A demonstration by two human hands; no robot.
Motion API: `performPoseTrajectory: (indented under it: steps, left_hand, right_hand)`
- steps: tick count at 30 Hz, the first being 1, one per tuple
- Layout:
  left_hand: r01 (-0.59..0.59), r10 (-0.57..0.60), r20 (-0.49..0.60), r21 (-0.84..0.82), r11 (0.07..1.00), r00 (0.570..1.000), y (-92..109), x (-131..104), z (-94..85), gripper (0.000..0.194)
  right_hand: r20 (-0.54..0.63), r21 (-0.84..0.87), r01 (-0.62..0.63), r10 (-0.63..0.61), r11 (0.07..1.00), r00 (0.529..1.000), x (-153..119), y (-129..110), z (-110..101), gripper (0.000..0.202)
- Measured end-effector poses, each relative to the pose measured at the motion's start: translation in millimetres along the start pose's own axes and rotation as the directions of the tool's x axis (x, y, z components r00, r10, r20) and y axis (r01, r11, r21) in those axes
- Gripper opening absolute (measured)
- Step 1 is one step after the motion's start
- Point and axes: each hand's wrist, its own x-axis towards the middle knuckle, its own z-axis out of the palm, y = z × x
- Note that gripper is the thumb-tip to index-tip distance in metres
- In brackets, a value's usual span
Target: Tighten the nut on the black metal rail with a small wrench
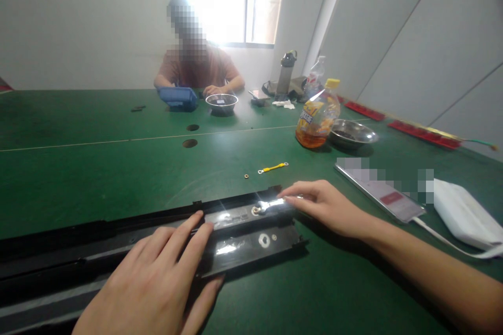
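A long black metal housing [239,259] lies on the green table, running from the left edge to the middle. My left hand [161,267] rests over it, fingertips on its inner strip and thumb at the near edge, gripping it. At the right end, my right hand [322,204] pinches a shiny wrench [272,203], whose head sits around a small nut on the strip. Beyond the housing lie a yellow wire with ring ends [274,167] and a small brass nut [246,176].
Across the table [98,167] sits a person with a blue bin [177,98] and a bowl [222,103]. A drink bottle [319,115] and metal bowl [352,134] stand back right. A phone [379,193] and white pack [466,214] lie right.
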Motion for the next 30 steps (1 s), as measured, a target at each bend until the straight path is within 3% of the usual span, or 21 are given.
performPoseTrajectory:
  steps: [14,23,30]
  left_hand:
    - [0.013,-0.013,0.017,-0.007,1.0,1.0,0.9,-0.1,-3.0,0.067]
    - [0.006,-0.006,0.022,-0.016,1.0,1.0,0.1,1.4,-2.0,0.067]
    - [-0.002,0.002,0.012,-0.01,1.0,1.0,0.4,0.4,-4.0,0.066]
  right_hand:
    - [0.023,-0.025,0.02,-0.019,0.999,1.0,-0.6,-2.6,-0.6,0.035]
    - [-0.038,-0.025,-0.013,0.012,1.0,0.999,-1.7,-5.1,-1.3,0.036]
    - [0.002,-0.056,0.003,-0.003,0.998,1.0,-1.1,-5.0,-1.5,0.035]
